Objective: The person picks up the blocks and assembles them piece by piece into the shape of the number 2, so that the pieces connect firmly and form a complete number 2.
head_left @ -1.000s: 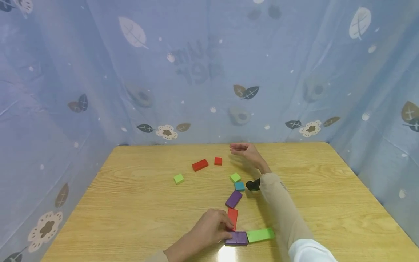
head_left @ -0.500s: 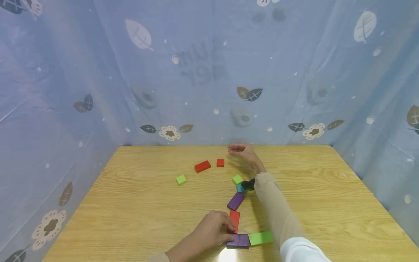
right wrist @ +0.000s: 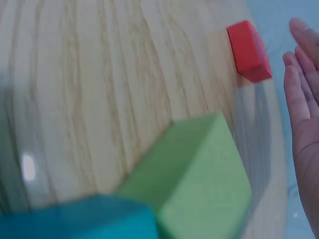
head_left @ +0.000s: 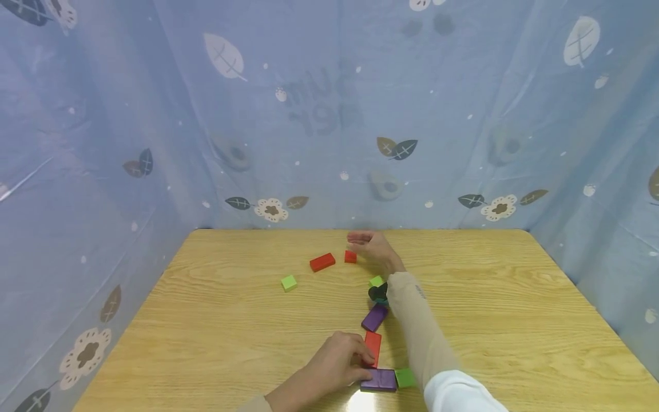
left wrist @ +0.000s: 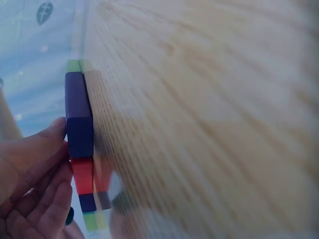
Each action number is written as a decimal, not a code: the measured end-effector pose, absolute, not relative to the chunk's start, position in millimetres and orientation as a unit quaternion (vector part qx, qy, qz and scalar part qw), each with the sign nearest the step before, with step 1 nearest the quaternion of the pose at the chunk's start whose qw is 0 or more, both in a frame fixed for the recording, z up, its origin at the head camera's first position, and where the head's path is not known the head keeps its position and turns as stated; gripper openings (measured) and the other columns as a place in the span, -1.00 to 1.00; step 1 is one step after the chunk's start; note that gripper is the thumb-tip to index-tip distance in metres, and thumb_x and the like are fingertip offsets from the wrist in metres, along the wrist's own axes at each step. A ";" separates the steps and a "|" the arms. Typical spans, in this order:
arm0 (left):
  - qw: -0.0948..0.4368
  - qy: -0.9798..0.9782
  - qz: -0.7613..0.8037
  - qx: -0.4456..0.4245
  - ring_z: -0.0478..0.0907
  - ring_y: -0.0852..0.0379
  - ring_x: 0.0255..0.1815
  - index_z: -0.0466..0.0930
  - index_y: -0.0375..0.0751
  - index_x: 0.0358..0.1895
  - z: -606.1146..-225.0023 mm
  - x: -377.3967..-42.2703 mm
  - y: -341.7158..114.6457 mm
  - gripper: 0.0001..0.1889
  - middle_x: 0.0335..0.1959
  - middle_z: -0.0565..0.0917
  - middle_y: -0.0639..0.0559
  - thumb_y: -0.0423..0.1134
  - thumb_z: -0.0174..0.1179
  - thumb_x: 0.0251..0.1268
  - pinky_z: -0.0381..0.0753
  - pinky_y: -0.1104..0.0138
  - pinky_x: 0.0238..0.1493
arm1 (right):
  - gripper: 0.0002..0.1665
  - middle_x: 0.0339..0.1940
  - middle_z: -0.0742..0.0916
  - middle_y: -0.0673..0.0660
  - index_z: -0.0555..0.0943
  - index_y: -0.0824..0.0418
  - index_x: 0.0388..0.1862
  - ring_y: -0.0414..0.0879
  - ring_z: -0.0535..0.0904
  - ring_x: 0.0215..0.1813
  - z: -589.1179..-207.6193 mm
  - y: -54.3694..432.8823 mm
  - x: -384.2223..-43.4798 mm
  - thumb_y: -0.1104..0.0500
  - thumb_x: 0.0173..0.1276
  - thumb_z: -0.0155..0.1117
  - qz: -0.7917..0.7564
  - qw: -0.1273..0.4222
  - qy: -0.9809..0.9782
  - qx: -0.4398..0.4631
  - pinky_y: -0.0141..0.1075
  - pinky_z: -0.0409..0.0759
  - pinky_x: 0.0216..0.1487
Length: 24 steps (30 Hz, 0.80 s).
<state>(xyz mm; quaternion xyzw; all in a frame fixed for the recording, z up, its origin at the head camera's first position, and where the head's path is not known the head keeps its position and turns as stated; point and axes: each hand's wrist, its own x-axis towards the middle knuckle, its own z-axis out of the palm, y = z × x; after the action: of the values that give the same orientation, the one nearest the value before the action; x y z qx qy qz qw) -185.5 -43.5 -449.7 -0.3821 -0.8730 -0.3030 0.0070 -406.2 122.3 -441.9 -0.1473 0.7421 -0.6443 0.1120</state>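
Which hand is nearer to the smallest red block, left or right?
Right. The right hand is close beside the smallest red block, not holding it; the left hand is farther off, at the front purple block.

A booth-like place: wood-grain table (head_left: 216,332) beneath the left hand (head_left: 337,357) and right hand (head_left: 374,249), leaf-and-flower-print curtains (head_left: 309,166) beyond.

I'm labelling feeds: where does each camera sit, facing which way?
Head: on the head, facing forward and down at the wood-grain table; left hand and right hand show.
Left wrist: worn there, facing low across the table at a purple oblong block; that hand shows.
Right wrist: worn there, facing a light-green square block; that hand shows.
Shared: head and left wrist show the purple oblong block.
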 end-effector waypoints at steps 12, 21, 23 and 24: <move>-0.001 -0.874 -0.305 -0.379 0.50 0.52 -0.40 0.78 -0.12 -0.39 -448.3 -186.2 -43.1 -0.83 -0.43 0.67 0.28 -0.25 0.53 -0.12 0.41 0.71 -0.33 | -0.38 0.21 0.55 0.38 0.45 0.48 0.22 0.18 0.45 0.27 -442.4 116.6 -403.8 0.53 0.14 0.33 -0.587 0.130 0.785 -0.148 -0.14 0.42 0.26; -0.008 -0.874 -0.307 -0.375 0.50 0.51 -0.38 0.78 -0.12 -0.38 -446.9 -187.1 -43.7 -0.83 -0.43 0.67 0.28 -0.26 0.53 -0.12 0.42 0.70 -0.32 | -0.53 0.00 0.69 0.27 0.61 0.41 0.00 0.11 0.57 0.09 -446.6 125.1 -406.6 0.44 0.05 0.44 -0.504 0.088 0.846 -0.150 -0.14 0.50 0.16; -0.010 -0.874 -0.309 -0.376 0.50 0.51 -0.38 0.78 -0.12 -0.38 -446.8 -186.8 -43.4 -0.83 -0.43 0.67 0.29 -0.26 0.53 -0.11 0.42 0.70 -0.32 | -0.55 -0.05 0.71 0.25 0.63 0.38 -0.02 0.08 0.59 0.03 -446.3 126.8 -406.6 0.40 0.05 0.47 -0.498 0.079 0.851 -0.147 -0.16 0.53 0.10; -0.011 -0.874 -0.308 -0.376 0.50 0.51 -0.38 0.78 -0.12 -0.38 -446.8 -186.5 -43.3 -0.83 -0.43 0.66 0.29 -0.26 0.53 -0.11 0.42 0.70 -0.32 | -0.56 -0.06 0.71 0.24 0.64 0.37 -0.02 0.07 0.60 0.01 -445.3 127.6 -406.5 0.37 0.06 0.47 -0.498 0.077 0.851 -0.145 -0.16 0.54 0.08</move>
<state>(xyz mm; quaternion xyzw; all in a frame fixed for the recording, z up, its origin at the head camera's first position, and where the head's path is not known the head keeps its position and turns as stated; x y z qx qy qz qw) -186.5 -43.3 -446.8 -0.3758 -0.8740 -0.3079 -0.0109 -406.5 127.6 -445.3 -0.1454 0.8513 -0.4983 0.0767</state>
